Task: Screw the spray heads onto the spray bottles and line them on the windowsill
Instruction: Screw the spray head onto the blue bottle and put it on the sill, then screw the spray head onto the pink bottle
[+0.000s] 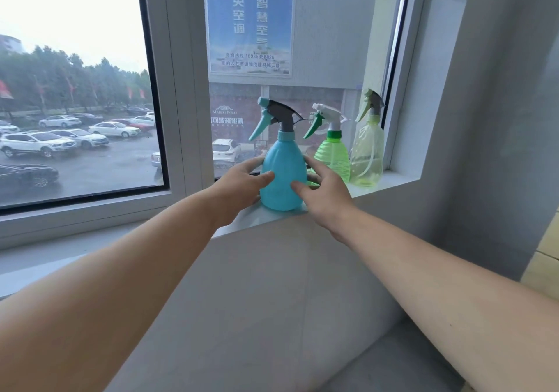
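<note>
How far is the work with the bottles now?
Done: green bottle and pale yellow bottle stand capped on the windowsill. In hand: left hand and right hand flank the capped blue bottle. Left: only letting go.

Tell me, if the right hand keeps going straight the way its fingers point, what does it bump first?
Probably the blue bottle: the right hand has fingertips at its side already, pointing up and left. Depth is unclear, so they may be touching.

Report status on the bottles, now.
Left hand and right hand open, cupping blue spray bottle. It stands on windowsill, head on. Nothing obstructing.
</note>
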Action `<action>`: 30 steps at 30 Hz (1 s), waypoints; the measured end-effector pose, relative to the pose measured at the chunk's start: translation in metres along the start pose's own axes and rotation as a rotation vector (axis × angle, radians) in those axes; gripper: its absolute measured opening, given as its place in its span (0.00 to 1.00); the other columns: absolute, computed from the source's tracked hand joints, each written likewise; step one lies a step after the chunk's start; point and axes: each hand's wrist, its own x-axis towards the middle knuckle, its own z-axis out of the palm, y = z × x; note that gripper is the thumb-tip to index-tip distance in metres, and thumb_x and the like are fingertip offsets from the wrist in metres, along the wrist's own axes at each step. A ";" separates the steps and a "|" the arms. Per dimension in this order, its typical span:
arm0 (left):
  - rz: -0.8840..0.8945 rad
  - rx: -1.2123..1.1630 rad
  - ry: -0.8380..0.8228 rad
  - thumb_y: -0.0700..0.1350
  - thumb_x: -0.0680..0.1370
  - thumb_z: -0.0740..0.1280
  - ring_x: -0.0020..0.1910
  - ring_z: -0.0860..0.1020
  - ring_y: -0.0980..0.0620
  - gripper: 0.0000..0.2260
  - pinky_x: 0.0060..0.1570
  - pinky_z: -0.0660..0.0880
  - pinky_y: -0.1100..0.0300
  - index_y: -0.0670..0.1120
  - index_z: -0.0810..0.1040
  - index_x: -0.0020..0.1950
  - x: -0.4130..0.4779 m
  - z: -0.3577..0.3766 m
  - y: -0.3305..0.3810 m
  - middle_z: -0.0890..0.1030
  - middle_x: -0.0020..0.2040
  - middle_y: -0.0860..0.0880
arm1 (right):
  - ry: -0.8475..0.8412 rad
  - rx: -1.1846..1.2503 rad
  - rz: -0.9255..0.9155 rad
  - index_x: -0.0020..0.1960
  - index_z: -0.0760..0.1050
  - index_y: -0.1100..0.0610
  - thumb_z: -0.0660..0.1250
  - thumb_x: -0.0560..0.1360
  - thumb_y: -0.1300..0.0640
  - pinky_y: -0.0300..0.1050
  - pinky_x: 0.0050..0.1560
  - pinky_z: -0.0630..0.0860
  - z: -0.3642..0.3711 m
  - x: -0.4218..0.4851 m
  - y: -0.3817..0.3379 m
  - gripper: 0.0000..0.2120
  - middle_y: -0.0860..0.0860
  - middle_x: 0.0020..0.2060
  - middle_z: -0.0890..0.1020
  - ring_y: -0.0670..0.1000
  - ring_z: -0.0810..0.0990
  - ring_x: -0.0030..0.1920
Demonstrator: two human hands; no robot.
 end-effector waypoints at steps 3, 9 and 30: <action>-0.007 0.033 -0.001 0.44 0.84 0.66 0.67 0.81 0.44 0.24 0.72 0.74 0.46 0.52 0.69 0.80 0.007 -0.002 -0.001 0.80 0.70 0.44 | 0.035 -0.021 -0.002 0.74 0.67 0.44 0.70 0.75 0.58 0.48 0.61 0.77 0.005 0.003 0.003 0.29 0.51 0.61 0.80 0.50 0.80 0.59; -0.014 0.097 0.018 0.45 0.83 0.67 0.66 0.81 0.44 0.24 0.72 0.74 0.46 0.54 0.69 0.79 0.004 -0.003 0.000 0.80 0.70 0.45 | 0.052 -0.040 -0.005 0.74 0.67 0.45 0.71 0.74 0.56 0.51 0.62 0.77 0.005 0.003 0.005 0.30 0.52 0.63 0.80 0.51 0.80 0.60; -0.060 0.339 -0.167 0.48 0.80 0.69 0.49 0.85 0.36 0.06 0.52 0.82 0.41 0.47 0.79 0.47 -0.094 0.125 -0.096 0.84 0.42 0.46 | 0.112 -0.151 0.378 0.48 0.79 0.56 0.68 0.77 0.58 0.56 0.49 0.81 -0.106 -0.122 0.136 0.02 0.53 0.40 0.81 0.54 0.82 0.42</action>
